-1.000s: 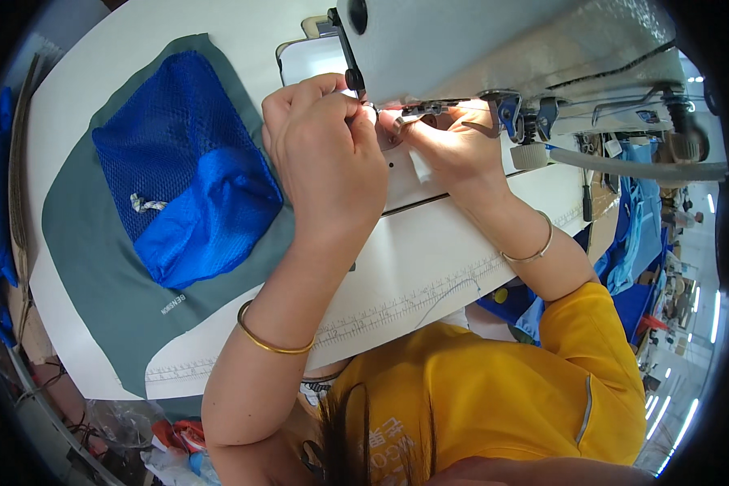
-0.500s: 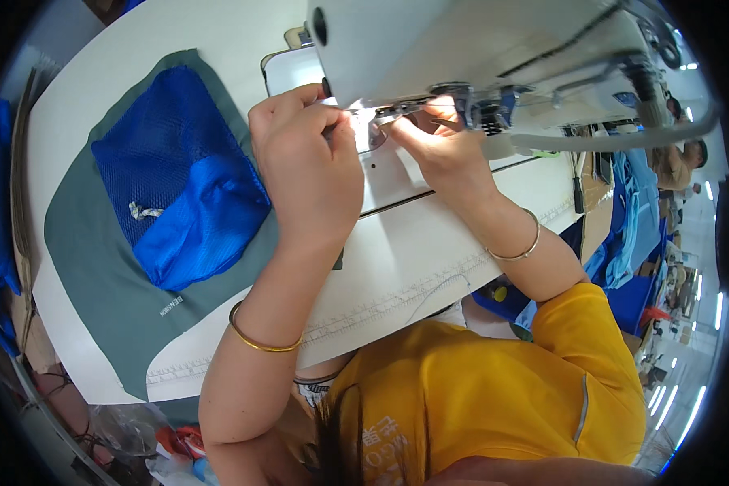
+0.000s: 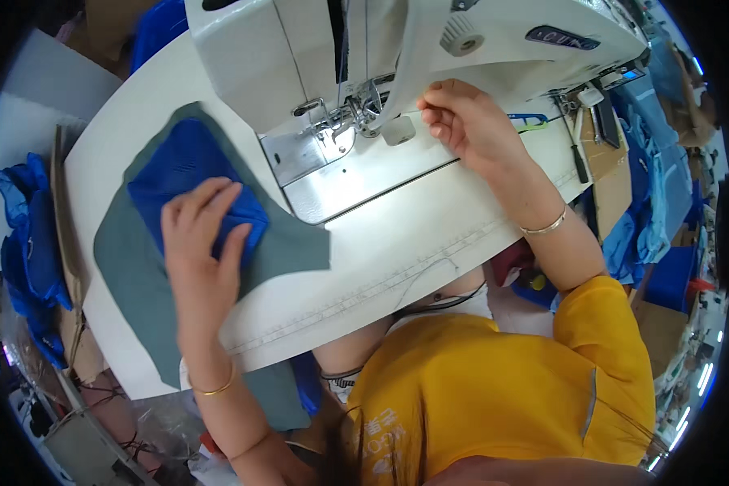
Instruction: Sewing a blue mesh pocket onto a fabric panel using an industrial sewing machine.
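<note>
My left hand [image 3: 206, 231] lies on a blue mesh fabric piece [image 3: 174, 162], its thumb spread from the curved fingers. Beneath the blue piece is a larger dark green fabric panel [image 3: 129, 259], flat on the white table. To the right of the needle area of a white sewing machine [image 3: 255, 73], my right hand [image 3: 469, 121] is raised with thumb and fingertips pinched together. Whatever may be between those fingertips is too small to make out. The presser foot [image 3: 332, 130] stands above the shiny metal plate [image 3: 340, 190], with no fabric under it.
A printed ruler scale runs along the front edge of the white table [image 3: 348, 300]. At the right are a blue-and-green handled tool [image 3: 530, 121], a dark-handled screwdriver [image 3: 580, 162] and cardboard [image 3: 611, 174]. Blue fabric [image 3: 32, 251] hangs at the left.
My left hand has left the needle area and moved left onto the blue fabric. My right hand has drawn away from the needle to the right. The view has shifted, showing more of the machine.
</note>
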`<state>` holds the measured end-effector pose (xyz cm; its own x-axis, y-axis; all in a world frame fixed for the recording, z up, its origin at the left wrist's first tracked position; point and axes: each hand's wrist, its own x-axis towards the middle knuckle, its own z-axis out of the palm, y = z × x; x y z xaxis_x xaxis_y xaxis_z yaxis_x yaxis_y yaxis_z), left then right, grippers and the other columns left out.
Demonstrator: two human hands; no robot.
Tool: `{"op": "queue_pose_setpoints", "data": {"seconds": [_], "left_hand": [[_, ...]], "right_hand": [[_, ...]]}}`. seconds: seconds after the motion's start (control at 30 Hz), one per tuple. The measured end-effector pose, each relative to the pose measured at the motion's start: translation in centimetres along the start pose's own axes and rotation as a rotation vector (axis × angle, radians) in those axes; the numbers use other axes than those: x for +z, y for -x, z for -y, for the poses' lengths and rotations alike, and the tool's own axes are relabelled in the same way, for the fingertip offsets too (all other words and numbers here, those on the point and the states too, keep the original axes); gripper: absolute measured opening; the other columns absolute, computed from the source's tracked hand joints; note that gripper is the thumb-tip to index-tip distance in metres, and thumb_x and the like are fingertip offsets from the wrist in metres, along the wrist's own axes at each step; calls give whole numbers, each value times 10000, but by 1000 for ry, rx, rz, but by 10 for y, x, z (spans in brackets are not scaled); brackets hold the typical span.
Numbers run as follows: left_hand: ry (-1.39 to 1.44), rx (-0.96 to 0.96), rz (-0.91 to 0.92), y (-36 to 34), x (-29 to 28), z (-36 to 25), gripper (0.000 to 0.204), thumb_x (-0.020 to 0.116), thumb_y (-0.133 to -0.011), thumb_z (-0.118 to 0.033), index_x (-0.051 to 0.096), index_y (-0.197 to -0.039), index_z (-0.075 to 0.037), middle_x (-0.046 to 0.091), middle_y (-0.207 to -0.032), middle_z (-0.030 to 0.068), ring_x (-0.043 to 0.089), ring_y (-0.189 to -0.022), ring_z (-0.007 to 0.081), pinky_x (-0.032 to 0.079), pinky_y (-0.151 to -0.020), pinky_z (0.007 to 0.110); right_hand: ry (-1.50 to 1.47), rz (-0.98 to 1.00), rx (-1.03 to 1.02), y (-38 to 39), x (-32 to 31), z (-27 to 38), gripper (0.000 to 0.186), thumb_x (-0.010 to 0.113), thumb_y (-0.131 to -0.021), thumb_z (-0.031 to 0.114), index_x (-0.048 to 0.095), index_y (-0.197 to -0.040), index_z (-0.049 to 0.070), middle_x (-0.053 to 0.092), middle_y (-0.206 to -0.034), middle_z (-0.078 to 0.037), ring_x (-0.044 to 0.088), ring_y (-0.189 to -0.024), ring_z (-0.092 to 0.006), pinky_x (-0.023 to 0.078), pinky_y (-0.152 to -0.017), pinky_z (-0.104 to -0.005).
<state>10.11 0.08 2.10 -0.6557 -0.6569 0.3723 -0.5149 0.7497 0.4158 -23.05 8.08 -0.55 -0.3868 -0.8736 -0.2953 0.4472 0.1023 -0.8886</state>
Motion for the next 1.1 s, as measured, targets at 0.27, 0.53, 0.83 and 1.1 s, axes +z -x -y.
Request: {"op": "queue_pose_setpoints", "data": {"seconds": [0.27,0.53,0.83,1.1], "left_hand": [[-167,186,-11,0,37,-39,287,771,-737,-88,686,-1008,-53,652,-1129,78,542,-1012,315,432,-920,439],[-131,260,-56,-32,57,-25,211,781,-777,-91,684,-960,-48,680,-1083,87,564,-1054,349,458,-886,407],[-185,265,-36,-42,72,-22,170,760,-830,-174,727,-979,-99,667,-923,146,621,-801,303,460,-700,407],[-141,246,-42,-47,74,-13,181,785,-804,-148,729,-966,-91,643,-825,115,581,-677,257,433,-634,380]], "right_hand": [[1226,600,-1053,47,36,-33,328,746,-811,276,661,-1062,82,641,-1115,7,564,-1113,-242,490,-898,-355],[1454,635,-1338,20,29,-33,324,729,-824,305,704,-1067,92,640,-1134,22,540,-1143,-228,476,-944,-363],[1451,571,-1250,11,13,-27,359,761,-777,288,726,-1046,53,659,-1138,-22,549,-1179,-227,458,-1015,-372],[1458,563,-1267,14,15,-22,350,752,-783,289,727,-1036,49,654,-1142,-25,538,-1195,-232,441,-1022,-372]]}}
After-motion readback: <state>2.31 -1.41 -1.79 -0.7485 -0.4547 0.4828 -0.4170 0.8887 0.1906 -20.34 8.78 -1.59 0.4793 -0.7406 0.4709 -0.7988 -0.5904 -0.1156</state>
